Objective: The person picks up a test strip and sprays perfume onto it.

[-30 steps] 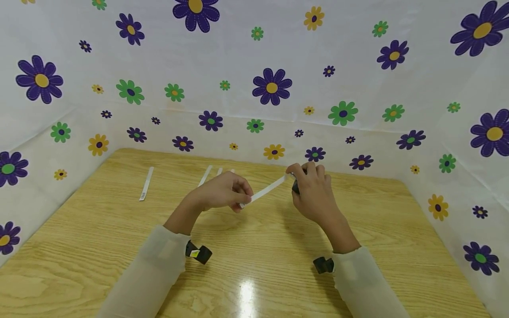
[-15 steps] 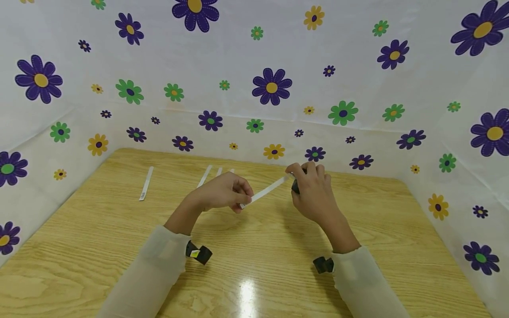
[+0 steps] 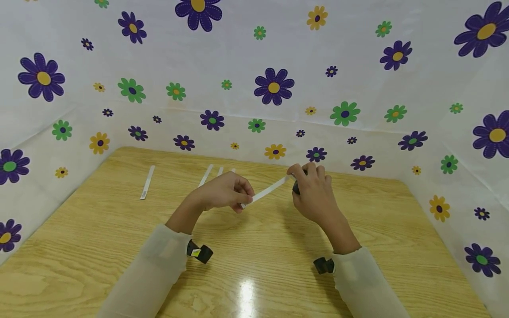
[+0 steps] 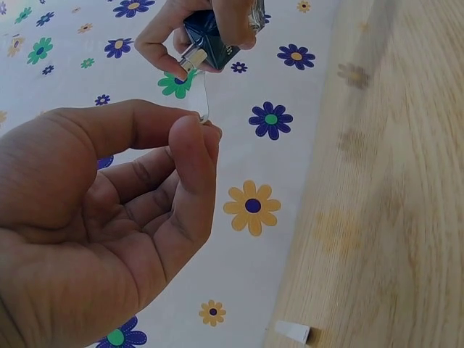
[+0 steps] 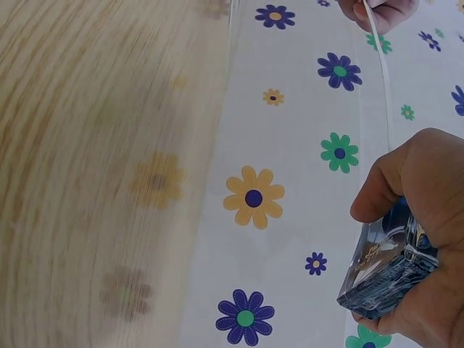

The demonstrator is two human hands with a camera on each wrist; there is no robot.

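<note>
My left hand [image 3: 222, 192] pinches one end of a white paper test strip [image 3: 270, 189] between thumb and fingertips. The strip slants up to the right, its far end close to the spray nozzle [image 4: 193, 59] of a perfume bottle. That bottle [image 5: 384, 268] is dark blue, faceted glass, and my right hand [image 3: 315, 194] grips it above the table. The index finger of that hand lies at the nozzle; whether it presses down cannot be told. Much of the bottle is hidden by the right hand in the head view.
On the wooden table [image 3: 254, 247], another white strip [image 3: 147, 182] with small print on its end lies at the left. Several more strips [image 3: 206, 175] lie behind my left hand, partly hidden. A white flowered cloth [image 3: 222, 53] stands around the back and sides.
The head view has shifted very slightly. Both hands, the strip and the perfume bottle keep practically the same places.
</note>
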